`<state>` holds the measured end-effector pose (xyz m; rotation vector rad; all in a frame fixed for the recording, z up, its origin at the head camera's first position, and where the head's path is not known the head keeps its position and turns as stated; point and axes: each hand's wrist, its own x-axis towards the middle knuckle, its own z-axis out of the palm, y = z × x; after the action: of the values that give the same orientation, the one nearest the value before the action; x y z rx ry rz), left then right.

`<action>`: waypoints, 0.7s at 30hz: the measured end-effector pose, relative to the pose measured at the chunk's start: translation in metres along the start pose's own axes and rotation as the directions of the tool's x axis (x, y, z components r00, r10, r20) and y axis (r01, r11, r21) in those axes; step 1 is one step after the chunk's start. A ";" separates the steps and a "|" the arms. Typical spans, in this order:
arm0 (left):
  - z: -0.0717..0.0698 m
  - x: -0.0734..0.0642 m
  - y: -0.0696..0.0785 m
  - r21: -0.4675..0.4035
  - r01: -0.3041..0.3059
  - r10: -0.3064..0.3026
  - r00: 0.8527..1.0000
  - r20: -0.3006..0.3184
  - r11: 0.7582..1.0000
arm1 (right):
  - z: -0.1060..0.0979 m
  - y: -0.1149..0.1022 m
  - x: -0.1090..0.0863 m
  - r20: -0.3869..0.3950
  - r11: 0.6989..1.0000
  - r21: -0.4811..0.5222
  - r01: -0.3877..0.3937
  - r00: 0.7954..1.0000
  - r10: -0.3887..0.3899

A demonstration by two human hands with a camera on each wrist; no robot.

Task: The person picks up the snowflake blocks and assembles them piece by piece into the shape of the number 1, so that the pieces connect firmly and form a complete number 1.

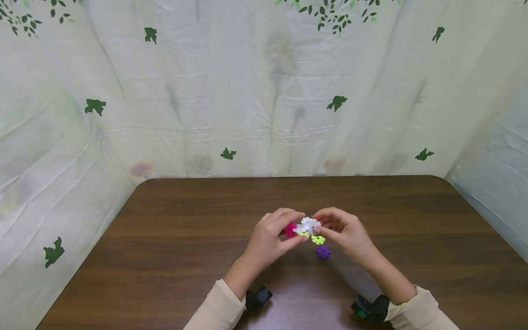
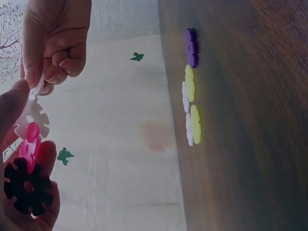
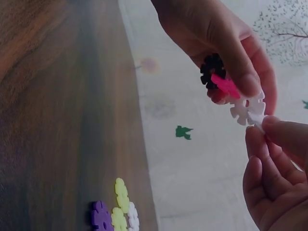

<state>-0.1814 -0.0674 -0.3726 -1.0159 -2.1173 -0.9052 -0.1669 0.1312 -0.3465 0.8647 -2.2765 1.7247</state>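
Most of the risk was judged to lie between the left grip (image 1: 270, 232) and the right grip (image 1: 349, 232), where a white end disc (image 2: 36, 91) appeared to meet, nearly edge-on, the rim of a white notched disc (image 3: 254, 104). By the left grip, a chain made up of that notched disc, a pink disc (image 2: 30, 153) and a black disc (image 2: 28, 196) was clamped between thumb and fingers, with the black one placed farthest from the right grip. By the right grip, the end disc was pinched between thumb and fingertips. Whether its slot had been seated in the neighbouring notch could not be told, as the contact was partly hidden. If the slots were out of line, the rims could be made to skid past each other under pressure, and the end disc could be flicked out of so small a pinch. If force was applied sideways, the pink joint could be twisted and the black disc worked loose, since only part of the chain seemed to be backed by the left fingers. Below both grips, on the desk (image 1: 165, 256), a purple disc (image 2: 191, 47), two yellow discs (image 2: 190, 83) and two loose white discs (image 2: 189, 129) were laid close together; a dropped white piece could easily be confused with these, or the cluster could be scattered if either grip was lowered carelessly.
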 end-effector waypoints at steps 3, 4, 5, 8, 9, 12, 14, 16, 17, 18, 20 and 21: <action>0.001 -0.001 0.001 -0.005 0.007 -0.006 1.000 0.009 1.000 | 0.001 0.014 -0.001 0.026 0.998 0.058 -0.023 0.999 0.021; 0.001 -0.001 0.002 -0.008 0.013 -0.013 1.000 0.014 1.000 | 0.002 0.018 -0.001 0.033 0.996 0.079 -0.028 0.999 0.025; 0.002 -0.001 0.002 -0.008 0.014 -0.014 1.000 0.016 1.000 | 0.002 0.021 -0.002 0.040 0.995 0.097 -0.031 0.999 0.027; 0.003 -0.002 0.002 0.005 0.001 -0.001 1.000 0.013 1.000 | 0.004 0.026 -0.002 0.051 0.990 0.137 -0.037 0.998 0.031; 0.004 -0.002 0.002 0.010 -0.006 0.006 1.000 0.010 1.000 | 0.004 0.026 -0.002 0.053 0.988 0.147 -0.043 0.998 0.036; 0.005 -0.003 0.000 0.034 -0.034 0.034 0.999 -0.003 0.999 | 0.006 0.025 -0.002 0.055 0.984 0.168 -0.055 0.997 0.046; 0.005 -0.003 -0.001 0.043 -0.041 0.042 0.999 -0.011 0.998 | 0.006 0.025 -0.002 0.059 0.982 0.176 -0.062 0.997 0.053; 0.006 -0.003 -0.001 0.046 -0.046 0.047 0.999 -0.018 0.998 | 0.007 0.024 -0.002 0.060 0.982 0.177 -0.061 0.997 0.051; 0.006 -0.003 -0.002 0.048 -0.049 0.050 0.998 -0.023 0.998 | 0.007 0.023 -0.002 0.061 0.982 0.178 -0.062 0.997 0.052; 0.006 -0.003 -0.002 0.049 -0.051 0.052 0.998 -0.026 0.998 | 0.007 0.023 -0.002 0.063 0.982 0.179 -0.062 0.997 0.052; 0.006 -0.003 -0.002 0.050 -0.054 0.056 0.998 -0.028 0.997 | 0.007 0.022 -0.002 0.064 0.982 0.179 -0.062 0.997 0.052; 0.006 -0.003 -0.002 0.051 -0.056 0.058 0.998 -0.028 0.997 | 0.007 0.022 -0.002 0.062 0.982 0.177 -0.063 0.997 0.052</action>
<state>-0.1831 -0.0650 -0.3790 -1.0267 -2.0659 -0.8306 -0.1750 0.1290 -0.3681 0.8998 -2.2287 1.9790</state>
